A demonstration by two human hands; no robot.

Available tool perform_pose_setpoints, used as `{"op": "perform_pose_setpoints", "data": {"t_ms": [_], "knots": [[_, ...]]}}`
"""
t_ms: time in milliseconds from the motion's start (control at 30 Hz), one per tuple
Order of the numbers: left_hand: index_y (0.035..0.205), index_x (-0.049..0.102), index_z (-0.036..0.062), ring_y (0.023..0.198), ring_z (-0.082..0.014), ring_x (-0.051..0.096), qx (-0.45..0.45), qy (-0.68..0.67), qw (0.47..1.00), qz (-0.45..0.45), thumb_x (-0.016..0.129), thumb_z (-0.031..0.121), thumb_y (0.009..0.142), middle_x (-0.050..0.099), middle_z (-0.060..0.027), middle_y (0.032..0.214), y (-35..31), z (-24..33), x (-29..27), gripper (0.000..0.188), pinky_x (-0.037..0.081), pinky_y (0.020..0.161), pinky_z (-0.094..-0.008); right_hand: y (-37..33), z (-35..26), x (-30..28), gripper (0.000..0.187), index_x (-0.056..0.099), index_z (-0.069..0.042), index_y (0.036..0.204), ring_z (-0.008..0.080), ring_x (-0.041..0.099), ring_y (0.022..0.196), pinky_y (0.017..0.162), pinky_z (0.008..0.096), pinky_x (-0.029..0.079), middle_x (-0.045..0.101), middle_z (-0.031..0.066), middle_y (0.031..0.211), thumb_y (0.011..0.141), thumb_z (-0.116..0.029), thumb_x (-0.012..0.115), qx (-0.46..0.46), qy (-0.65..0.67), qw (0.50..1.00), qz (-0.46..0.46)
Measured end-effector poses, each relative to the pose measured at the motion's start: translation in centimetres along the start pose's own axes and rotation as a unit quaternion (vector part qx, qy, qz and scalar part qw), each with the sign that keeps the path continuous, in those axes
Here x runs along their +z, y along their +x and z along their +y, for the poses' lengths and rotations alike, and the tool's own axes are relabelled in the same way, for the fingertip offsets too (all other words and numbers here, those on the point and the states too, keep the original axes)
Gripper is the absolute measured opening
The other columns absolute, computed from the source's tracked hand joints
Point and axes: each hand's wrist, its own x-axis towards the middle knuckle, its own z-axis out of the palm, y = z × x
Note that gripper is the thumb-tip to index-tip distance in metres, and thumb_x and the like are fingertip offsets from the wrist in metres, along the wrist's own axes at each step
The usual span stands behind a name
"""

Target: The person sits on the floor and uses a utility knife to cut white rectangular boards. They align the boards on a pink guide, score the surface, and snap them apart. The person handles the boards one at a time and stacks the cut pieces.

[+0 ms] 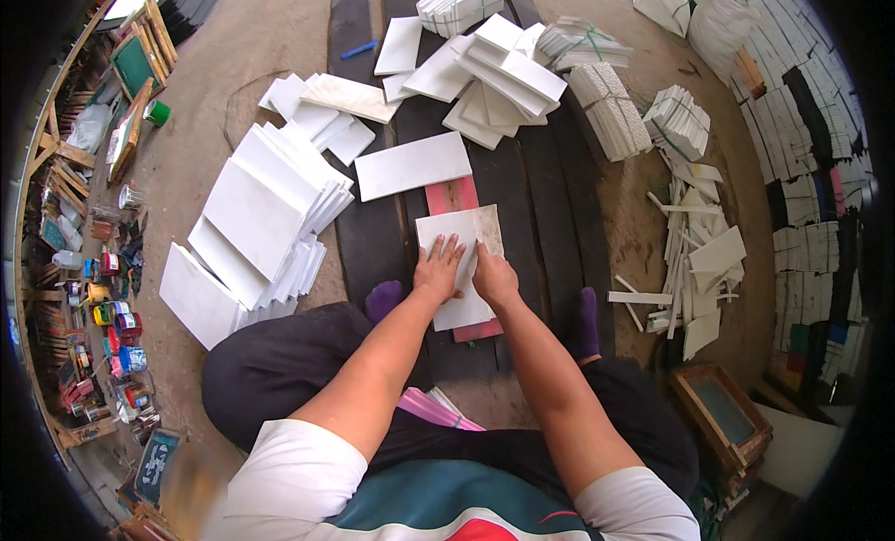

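Note:
Between my knees, a white rectangular board (457, 222) with a brownish stained right edge lies on a pink-red strip (449, 196). My left hand (438, 271) rests flat on the board's left part, fingers stretched out and nothing held. Closed on the board's right part is my right hand (494, 278), its fingertips pressed together near the stained edge; what they hold, if anything, is hidden. A second white board (410, 166) lies just beyond, covering the far end of the pink strip.
Dark planks (550, 224) lie under the work. Stacked large white sheets (261, 196) stand at the left, and a white board pile (503, 66) lies ahead. A blue pen-like tool (359, 49) lies far left of it. White offcuts (699, 252) litter the right; paint jars (121, 322) line the left.

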Motion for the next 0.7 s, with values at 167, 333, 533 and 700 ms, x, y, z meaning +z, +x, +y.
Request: {"op": "perform_pose_setpoints", "data": {"t_ms": [167,333,533,700], "knots": [[0.17,0.012,0.0207,0.163,-0.0289,0.009,0.0,0.024,1.0,0.005,0.081,0.066,0.077,0.007,-0.0029,0.178,-0.2,0.1,0.1,0.125,0.028,0.124,-0.06,-5.5,1.4,1.1,0.051,0.048,-0.007,0.149,0.045,0.074,0.096,0.083,0.0573,0.058,0.074,0.0269,0.102,0.1,-0.015,0.048,0.017,-0.014,0.999,-0.036],[0.17,0.012,0.0225,0.163,-0.0281,0.009,-0.009,0.018,1.0,0.005,0.082,0.066,0.076,0.007,-0.0019,0.178,-0.4,0.1,0.0,0.124,0.028,0.124,-0.0607,-10.5,3.2,2.8,0.054,0.046,-0.01,0.152,0.0458,0.074,0.094,0.08,0.0584,0.058,0.074,0.0267,0.099,0.098,-0.015,0.05,0.027,-0.018,0.998,-0.052],[0.17,0.012,0.0228,0.163,-0.028,0.009,-0.011,0.013,1.0,0.007,0.082,0.065,0.077,0.006,-0.0018,0.178,-0.2,0.2,0.3,0.124,0.026,0.125,-0.0616,-15.4,5.1,4.8,0.054,0.045,-0.013,0.152,0.046,0.074,0.094,0.081,0.0576,0.058,0.073,0.0268,0.103,0.098,-0.016,0.05,0.042,-0.021,0.997,-0.062],[0.17,0.013,0.0225,0.163,-0.0284,0.01,-0.011,0.011,1.0,0.01,0.083,0.064,0.077,0.007,-0.0021,0.178,-0.2,0.4,0.1,0.124,0.027,0.124,-0.062,-17.5,6.9,6.5,0.058,0.043,-0.017,0.157,0.0457,0.074,0.095,0.083,0.0574,0.058,0.074,0.025,0.104,0.099,-0.018,0.05,0.038,-0.028,0.998,-0.048]]}}
